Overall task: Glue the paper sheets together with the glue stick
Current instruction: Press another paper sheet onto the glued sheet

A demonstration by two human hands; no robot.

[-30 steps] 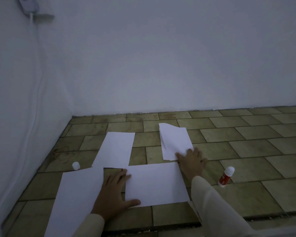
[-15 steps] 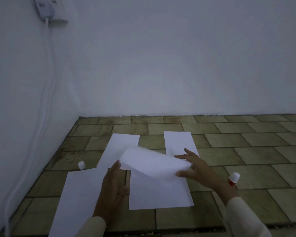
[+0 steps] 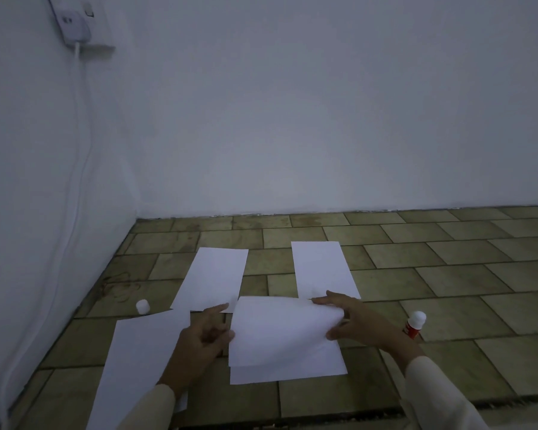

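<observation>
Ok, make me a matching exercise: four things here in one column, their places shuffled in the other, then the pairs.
Things:
1. glue stick
2. cap
3. top sheet
4. cable

Places:
A. runs down the left wall
B. gripped by the right hand
C. on the tiles, right of that hand
D. on the tiles, just beyond the left sheet

Pairs: 1-C, 2-D, 3-B, 4-A

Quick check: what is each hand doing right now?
Left hand: at the left edge of the top sheet; whether it grips cannot be told.
Right hand: holding the top sheet, pinching its curled right edge.
</observation>
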